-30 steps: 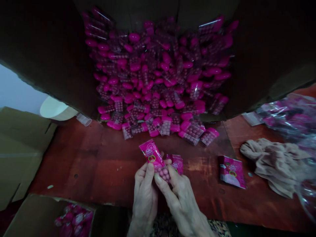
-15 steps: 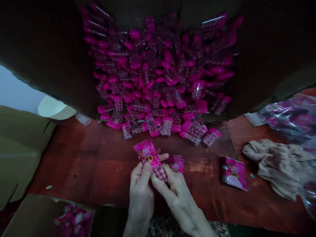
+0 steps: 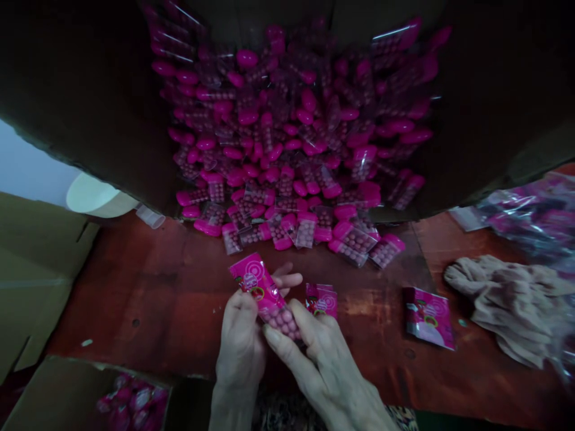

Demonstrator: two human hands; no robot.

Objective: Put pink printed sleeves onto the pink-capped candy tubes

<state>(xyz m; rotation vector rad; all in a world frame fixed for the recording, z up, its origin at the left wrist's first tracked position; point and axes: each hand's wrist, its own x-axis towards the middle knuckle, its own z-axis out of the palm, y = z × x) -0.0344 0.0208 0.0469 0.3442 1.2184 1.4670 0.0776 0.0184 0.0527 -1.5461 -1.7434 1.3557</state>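
Between my two hands is a small clear candy box [image 3: 286, 324] full of pink balls, tilted, its upper part inside a pink printed wrapper sleeve [image 3: 257, 280]. My left hand [image 3: 240, 344] pinches the sleeve from the left side, the thumb by its edge and some fingers stretched out behind it. The clear lower end of the box sits in my right hand [image 3: 321, 356], between thumb and fingers. The box's cap is not visible. Just beyond my right hand a few flat printed sleeves [image 3: 321, 300] lie on the red-brown table [image 3: 179, 287].
A large cardboard box [image 3: 476, 120] lies open towards me, heaped with pink-capped candy boxes [image 3: 269, 149], several spilling onto the table. To the right are a sleeve stack [image 3: 430, 317], a beige cloth [image 3: 507, 299] and plastic bags [image 3: 530, 215]. A carton [image 3: 49, 389] with pink packs stands lower left.
My left hand and the sleeve have shifted left and tilted further. More of the left fingers show behind the sleeve. My right hand keeps its hold on the candy box.
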